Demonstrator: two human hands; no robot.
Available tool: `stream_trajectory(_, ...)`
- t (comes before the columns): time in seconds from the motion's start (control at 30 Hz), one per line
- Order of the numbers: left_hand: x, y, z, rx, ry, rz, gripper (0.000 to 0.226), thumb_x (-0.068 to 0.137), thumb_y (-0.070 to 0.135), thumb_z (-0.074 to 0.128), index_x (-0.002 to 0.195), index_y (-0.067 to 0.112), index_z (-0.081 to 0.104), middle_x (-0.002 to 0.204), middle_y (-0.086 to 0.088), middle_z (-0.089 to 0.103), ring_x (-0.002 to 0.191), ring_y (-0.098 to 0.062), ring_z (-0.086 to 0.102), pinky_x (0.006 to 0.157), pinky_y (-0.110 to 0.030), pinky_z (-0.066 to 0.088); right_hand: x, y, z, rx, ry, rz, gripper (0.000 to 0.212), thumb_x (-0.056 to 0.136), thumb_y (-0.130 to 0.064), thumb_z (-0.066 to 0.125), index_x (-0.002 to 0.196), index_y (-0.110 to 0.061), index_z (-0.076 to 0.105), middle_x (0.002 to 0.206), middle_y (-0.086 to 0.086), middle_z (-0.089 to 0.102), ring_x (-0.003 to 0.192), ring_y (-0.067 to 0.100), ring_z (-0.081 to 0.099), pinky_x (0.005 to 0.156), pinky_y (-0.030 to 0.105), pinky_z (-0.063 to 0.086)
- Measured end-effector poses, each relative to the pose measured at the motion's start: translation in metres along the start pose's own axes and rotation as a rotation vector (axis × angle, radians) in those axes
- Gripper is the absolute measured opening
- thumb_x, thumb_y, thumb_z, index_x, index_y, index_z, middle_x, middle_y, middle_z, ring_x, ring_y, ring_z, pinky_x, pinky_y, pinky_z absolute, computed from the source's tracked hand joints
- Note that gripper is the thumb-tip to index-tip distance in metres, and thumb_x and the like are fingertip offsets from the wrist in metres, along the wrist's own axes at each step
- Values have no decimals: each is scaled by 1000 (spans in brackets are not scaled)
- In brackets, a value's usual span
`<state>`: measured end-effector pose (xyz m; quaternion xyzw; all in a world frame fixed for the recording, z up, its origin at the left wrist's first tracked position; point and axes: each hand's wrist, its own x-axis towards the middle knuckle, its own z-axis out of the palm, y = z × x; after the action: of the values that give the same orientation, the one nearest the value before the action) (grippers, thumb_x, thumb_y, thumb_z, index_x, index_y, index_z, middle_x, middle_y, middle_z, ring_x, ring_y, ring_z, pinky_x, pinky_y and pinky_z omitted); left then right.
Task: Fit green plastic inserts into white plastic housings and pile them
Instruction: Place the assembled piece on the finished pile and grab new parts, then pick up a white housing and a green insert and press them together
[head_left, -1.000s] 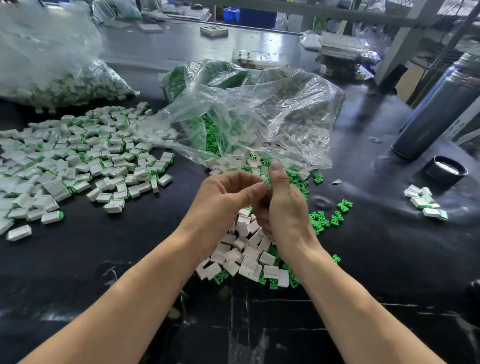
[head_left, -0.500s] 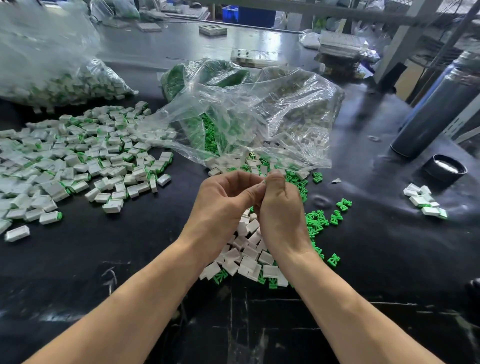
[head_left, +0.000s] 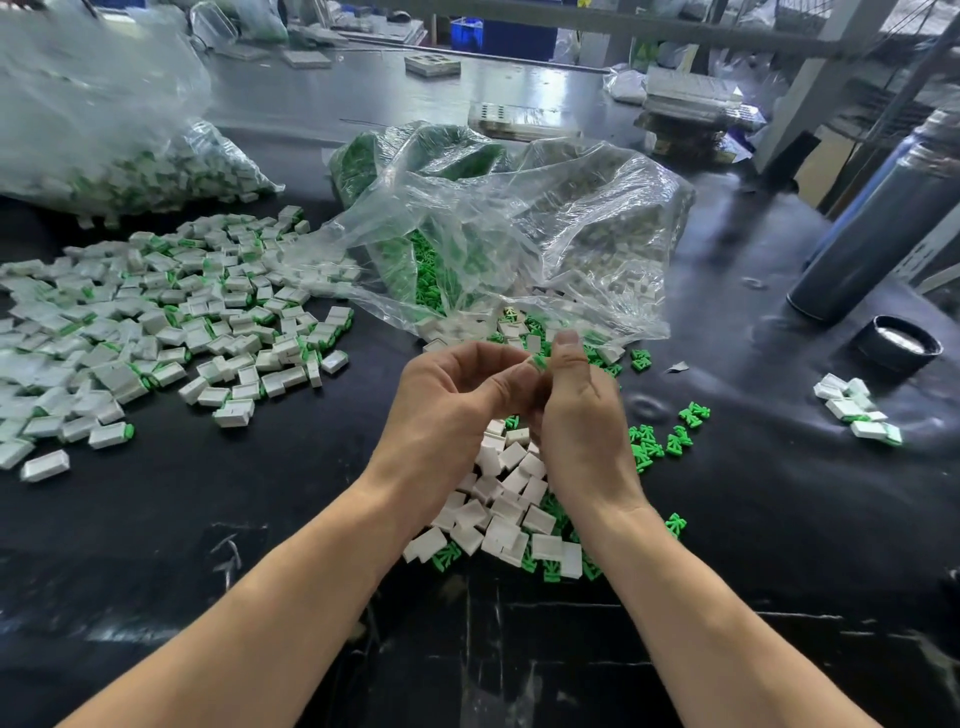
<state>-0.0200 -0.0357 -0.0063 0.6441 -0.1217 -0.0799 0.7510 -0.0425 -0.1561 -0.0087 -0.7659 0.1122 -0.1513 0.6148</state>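
My left hand (head_left: 457, 395) and right hand (head_left: 576, 405) meet, fingers curled, pinching a small green plastic insert (head_left: 540, 362); any housing between them is hidden. Loose white plastic housings (head_left: 511, 499) lie beneath. If I press it in crooked, it could jam.

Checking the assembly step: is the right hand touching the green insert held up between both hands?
Touching. The head view shows the right hand with its thumb pressed against the green insert, the left hand pinching it from the other side.
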Motion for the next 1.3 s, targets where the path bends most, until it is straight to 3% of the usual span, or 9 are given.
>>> stream_trajectory(0.1,4,-1,-5,115,62,34,3,89,19,78,91,20,77,84,1,77,77,-14,70,75,-25,57,4,3,-10,0,21,-40,58,111,-47,36,71,-20,68,58,-6,60,52,6,50,58,31,37)
stream_trajectory(0.3,5,-2,-10,168,88,65,5,90,14,77,91,19,78,73,5,72,66,-9,62,65,-32,59,3,3,-16,-26,-67,-148,21,104,-31,62,88,-19,70,79,-1,71,68,11,62,62,27,46)
stream_trajectory(0.37,4,-2,-10,194,99,83,8,89,14,78,95,18,76,75,3,73,67,-6,65,65,-26,57,3,3,-15,-38,-60,-144,19,103,-29,63,89,-19,70,81,0,72,71,14,65,65,31,50)
stream_trajectory(0.57,2,-3,-13,546,103,184,16,86,20,82,99,26,75,84,12,74,76,-4,70,69,-19,56,2,4,-14,-121,-47,-130,18,102,-31,65,87,-23,72,79,-2,74,74,18,69,74,47,59)
stream_trajectory(0.63,3,-1,-18,711,129,219,14,85,27,82,97,27,75,87,16,69,78,1,65,69,-10,49,3,7,-15,-145,-23,-114,19,101,-33,66,86,-25,71,77,-3,73,75,18,70,75,47,59)
stream_trajectory(0.7,7,-1,-28,893,178,204,12,87,31,80,96,30,73,92,19,60,80,2,58,76,-16,47,5,10,-18,-174,11,-97,15,100,-35,67,87,-27,70,78,-7,73,76,12,69,75,42,60)
stream_trajectory(0.83,19,4,-58,1183,332,133,12,90,31,76,101,26,75,99,5,65,93,-19,62,93,-41,50,10,15,-22,-183,55,-83,7,96,-26,74,90,-29,71,80,-11,73,75,6,68,73,32,60)
stream_trajectory(1.07,30,3,-84,1484,450,-6,15,90,34,73,103,26,78,109,-8,71,111,-35,58,98,-44,37,13,19,-25,-247,65,-68,8,95,-30,74,88,-30,71,80,-13,73,80,9,71,78,43,62)
stream_trajectory(1.3,32,5,-93,1474,502,-5,27,87,33,78,111,21,76,112,-14,67,113,-38,56,99,-48,38,16,19,-32,-387,12,-32,6,96,-33,72,92,-29,75,83,-13,73,84,10,71,84,44,60)
